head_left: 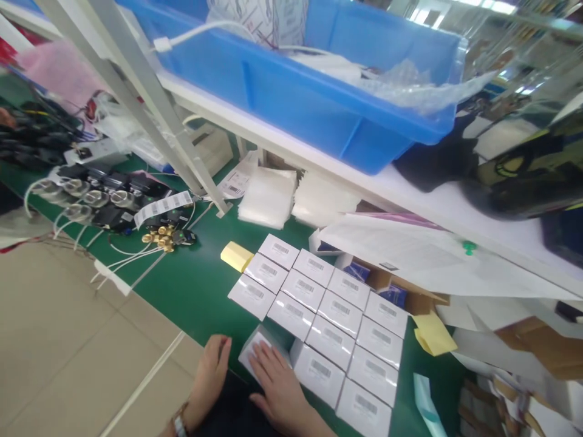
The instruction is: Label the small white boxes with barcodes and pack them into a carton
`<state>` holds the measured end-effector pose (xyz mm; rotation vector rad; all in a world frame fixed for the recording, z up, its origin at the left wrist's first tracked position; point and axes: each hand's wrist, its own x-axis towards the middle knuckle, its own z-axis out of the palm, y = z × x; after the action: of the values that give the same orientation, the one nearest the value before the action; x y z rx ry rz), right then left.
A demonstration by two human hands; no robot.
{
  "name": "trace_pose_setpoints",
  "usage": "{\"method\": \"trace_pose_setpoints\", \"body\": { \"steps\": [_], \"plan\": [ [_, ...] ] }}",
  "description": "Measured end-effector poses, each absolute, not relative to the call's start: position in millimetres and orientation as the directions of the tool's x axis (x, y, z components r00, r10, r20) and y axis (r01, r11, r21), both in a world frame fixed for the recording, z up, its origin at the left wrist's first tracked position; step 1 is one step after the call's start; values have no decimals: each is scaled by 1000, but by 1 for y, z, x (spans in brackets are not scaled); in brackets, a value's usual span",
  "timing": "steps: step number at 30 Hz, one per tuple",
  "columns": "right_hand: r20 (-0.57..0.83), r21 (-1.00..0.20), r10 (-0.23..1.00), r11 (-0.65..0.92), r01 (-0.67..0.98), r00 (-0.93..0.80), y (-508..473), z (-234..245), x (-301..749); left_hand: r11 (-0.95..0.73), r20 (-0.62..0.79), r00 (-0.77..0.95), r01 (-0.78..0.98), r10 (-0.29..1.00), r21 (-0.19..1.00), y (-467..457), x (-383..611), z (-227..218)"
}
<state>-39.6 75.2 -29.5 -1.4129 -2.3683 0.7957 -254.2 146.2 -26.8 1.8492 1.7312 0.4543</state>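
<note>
Several small white boxes (319, 303) with barcode labels lie in neat rows on the green bench mat (191, 285). My right hand (280, 388) lies flat, fingers stretched out, on top of one white box (255, 352) at the near end of the rows. My left hand (210, 373) rests at the mat's front edge just left of that box, fingers curled loosely, holding nothing I can make out. A watch band shows at my left wrist.
A yellow pad (237, 255) sits left of the rows, yellow notes (435, 334) to the right. Stacked clear bags (268, 197), brass fittings (164, 237), cables and black devices (104, 197) lie further back. A blue bin (296, 91) sits on the white shelf above.
</note>
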Motion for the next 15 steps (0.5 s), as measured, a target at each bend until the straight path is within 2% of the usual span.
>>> {"method": "trace_pose_setpoints", "body": {
  "steps": [1, 3, 5, 7, 9, 15],
  "plan": [
    [-35, -591, 878, 367, 718, -478, 74, -26, -37, -87, -46, 139, 813, 989, 576, 160, -247, -24],
    [10, -582, 941, 280, 764, -337, 88, -21, -23, -289, 73, 294, 807, 953, 515, 198, -227, -17],
    [79, -569, 990, 142, 810, -118, 109, -17, -4, -494, 103, 503, 755, 858, 430, 244, -199, -13],
    [125, -575, 990, 18, 818, 66, 126, -14, 16, -614, 108, 621, 704, 776, 357, 289, -168, -15],
    [134, -585, 971, -83, 807, 197, 127, -9, 35, -676, 107, 682, 669, 724, 310, 325, -142, -23],
    [73, -512, 896, -342, 788, 437, 60, -1, 87, -734, 161, 734, 582, 659, 351, 359, -116, -40]
  ]
}}
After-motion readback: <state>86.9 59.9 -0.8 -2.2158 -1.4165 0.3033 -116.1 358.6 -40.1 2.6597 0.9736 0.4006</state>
